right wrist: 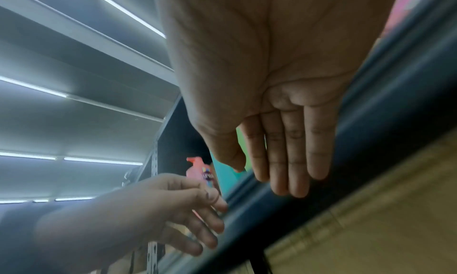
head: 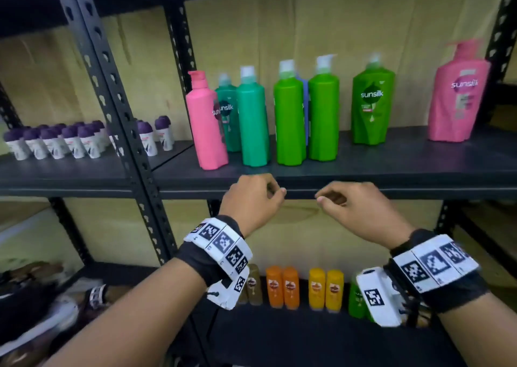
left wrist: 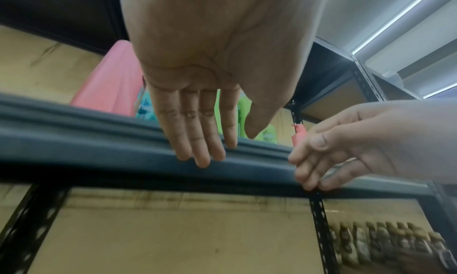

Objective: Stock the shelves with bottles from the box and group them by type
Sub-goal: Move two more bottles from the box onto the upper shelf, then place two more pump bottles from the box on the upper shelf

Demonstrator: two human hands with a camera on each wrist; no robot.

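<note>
**Both hands empty before the front edge of the shelf**

At the front edge of the middle shelf [head: 363,168] both hands hang near each other, and neither holds anything. The left hand [head: 251,201] has its fingers loosely extended, with the fingertips [left wrist: 201,157] just in front of the dark rim. The right hand [head: 361,212] is relaxed in the same way, its fingers [right wrist: 289,160] close together and pointing at the rim; whether they touch it, I cannot tell.

On this shelf the tall bottles stand upright. Near the left end stands a pink bottle [head: 207,126], with a dark green bottle [head: 228,114] behind it and a teal bottle [head: 253,120] just beside. Next come two light green bottles [head: 306,117] side by side, then one green Sunsilk bottle [head: 372,103] alone, and at the right end a big pink pump bottle [head: 458,95].

On the neighbouring shelf to the left, small white bottles with purple caps [head: 56,140] form a group. On the lower shelf stand orange bottles [head: 282,287] and yellow bottles [head: 326,289] in pairs.
</note>
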